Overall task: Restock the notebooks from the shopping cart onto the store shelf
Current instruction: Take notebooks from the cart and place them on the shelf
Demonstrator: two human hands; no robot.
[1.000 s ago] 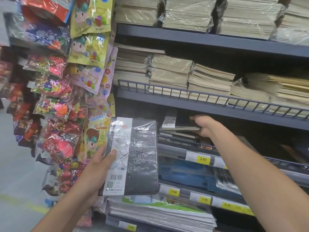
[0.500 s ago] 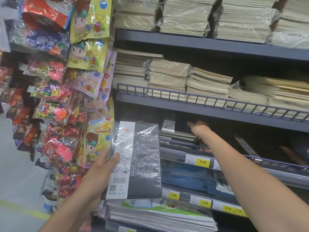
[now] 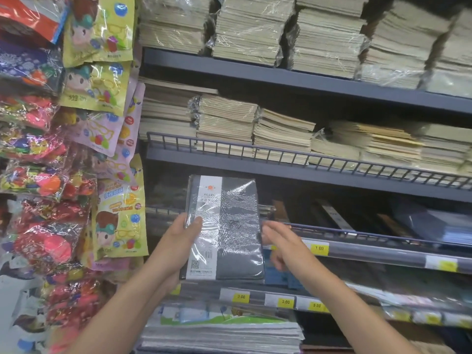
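While left hand (image 3: 178, 241) fingers grip a wrapped notebook (image 3: 235, 226) upright, right hand (image 3: 281, 244) fingers hover spread beside it, likely to steer it onto the shelf (image 3: 370, 236) beyond.

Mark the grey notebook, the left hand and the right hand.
grey notebook (image 3: 237, 226): head view, middle of its wrapped cover.
left hand (image 3: 178, 238): head view, middle of the hand, below the thumb.
right hand (image 3: 282, 242): head view, middle of the hand.
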